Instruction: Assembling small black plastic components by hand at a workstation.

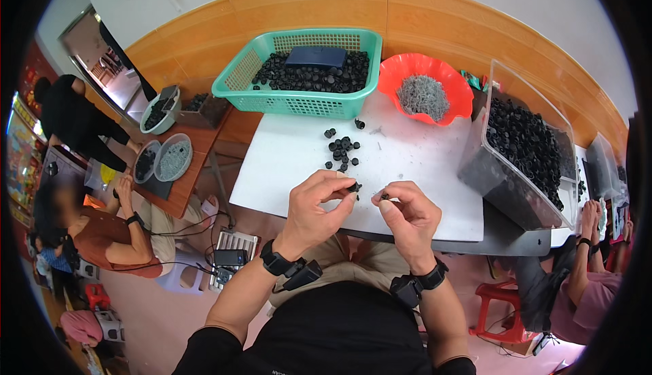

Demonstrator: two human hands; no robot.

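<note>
at a white-covered counter (506, 240), i pinch a small black part (354, 187) between the thumb and forefinger of my left grip (314, 207), just above the near side of a white sheet (435, 178). across a narrow gap, thumb and forefinger of my right grip (413, 215) meet on a tiny piece (385, 196), too small to make out. black devices are strapped to both my wrists.

just beyond my left grip, a cluster of loose black parts (343, 146) lies on the sheet, a few set slightly apart at its far side. behind them sits a green basket (292, 105) holding more black parts, a dark blue box (316, 57) resting on top. to its right, a red bowl (460, 107) with a wavy rim holds a heap of thin grey pieces (422, 98). farther right, a clear bin (490, 185) is heaped with black parts.

at left, a co-worker in a rust-coloured shirt (109, 239) sits by a brown table (197, 147) bearing bowls; at right, another person's hands (589, 219) show near a red stool (499, 310).
</note>
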